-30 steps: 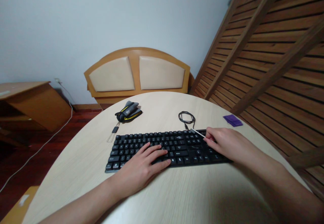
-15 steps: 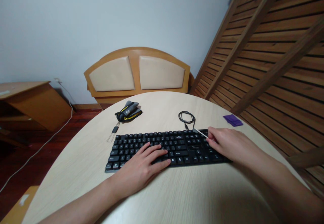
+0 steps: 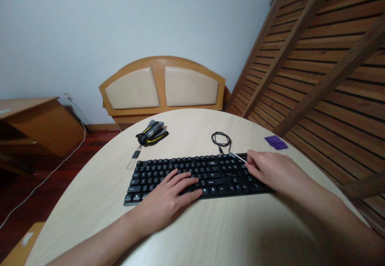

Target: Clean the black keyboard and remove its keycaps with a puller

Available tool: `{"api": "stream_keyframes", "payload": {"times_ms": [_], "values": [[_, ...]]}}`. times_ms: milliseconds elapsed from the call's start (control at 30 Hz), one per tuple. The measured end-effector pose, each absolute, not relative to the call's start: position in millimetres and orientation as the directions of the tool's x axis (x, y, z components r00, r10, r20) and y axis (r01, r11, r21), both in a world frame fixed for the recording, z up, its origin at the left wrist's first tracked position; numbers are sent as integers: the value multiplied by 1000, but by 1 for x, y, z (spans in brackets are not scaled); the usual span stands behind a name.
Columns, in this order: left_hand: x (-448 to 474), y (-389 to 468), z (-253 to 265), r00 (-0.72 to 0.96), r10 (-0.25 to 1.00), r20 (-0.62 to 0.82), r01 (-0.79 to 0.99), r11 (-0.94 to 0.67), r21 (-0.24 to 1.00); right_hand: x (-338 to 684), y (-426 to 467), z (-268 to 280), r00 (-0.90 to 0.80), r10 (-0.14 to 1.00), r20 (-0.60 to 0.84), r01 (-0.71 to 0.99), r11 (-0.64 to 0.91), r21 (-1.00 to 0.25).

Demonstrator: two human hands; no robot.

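Observation:
A black keyboard (image 3: pixel 177 164) lies on the pale round table. My left hand (image 3: pixel 171 196) rests across its lower middle keys, fingers spread flat. My right hand (image 3: pixel 264 168) is over the number-pad end, thumb and fingers pinched on a thin white stick with a grey tip (image 3: pixel 239 158). That tip points to the keyboard's upper right edge and appears to touch it. Just behind the keyboard, its black cable (image 3: pixel 221 139) is coiled, with the plug beside the coil. Keys under both hands are hidden.
Back left on the table (image 3: pixel 192 117) sits a folded grey, black and yellow bundle (image 3: pixel 152 132). Beside it lies a wire tool with a black grip (image 3: pixel 136 154). A folded purple cloth (image 3: pixel 276 142) is at the right. Slatted wood (image 3: pixel 319 65) leans close on the right.
Hardly anything differs. Both hands keep their places on the keyboard, and the whole view has shifted very slightly.

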State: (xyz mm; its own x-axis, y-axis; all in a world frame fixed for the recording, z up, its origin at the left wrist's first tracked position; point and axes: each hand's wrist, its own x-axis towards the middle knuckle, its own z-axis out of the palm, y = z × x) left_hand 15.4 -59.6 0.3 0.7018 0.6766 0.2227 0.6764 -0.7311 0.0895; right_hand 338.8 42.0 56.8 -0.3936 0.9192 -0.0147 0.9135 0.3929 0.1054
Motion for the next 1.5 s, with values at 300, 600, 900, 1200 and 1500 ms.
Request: {"api": "stream_keyframes", "payload": {"times_ms": [300,600,900,1200,1500], "values": [[14,-60,-1,709,675,203,676,-733,77,333,37,60,-374,926,-55,915,378,142],[15,-59,0,710,671,215,670,-737,86,336,35,66,-355,931,-87,926,363,106],[15,-60,-1,710,672,212,671,-736,85,336,39,58,-355,933,-59,930,359,84],[14,-60,-2,706,670,231,670,-737,86,335,37,61,-343,937,-65,937,347,43],[14,-60,-2,700,672,242,672,-735,96,336,35,66,-355,930,-92,933,358,22]]}}
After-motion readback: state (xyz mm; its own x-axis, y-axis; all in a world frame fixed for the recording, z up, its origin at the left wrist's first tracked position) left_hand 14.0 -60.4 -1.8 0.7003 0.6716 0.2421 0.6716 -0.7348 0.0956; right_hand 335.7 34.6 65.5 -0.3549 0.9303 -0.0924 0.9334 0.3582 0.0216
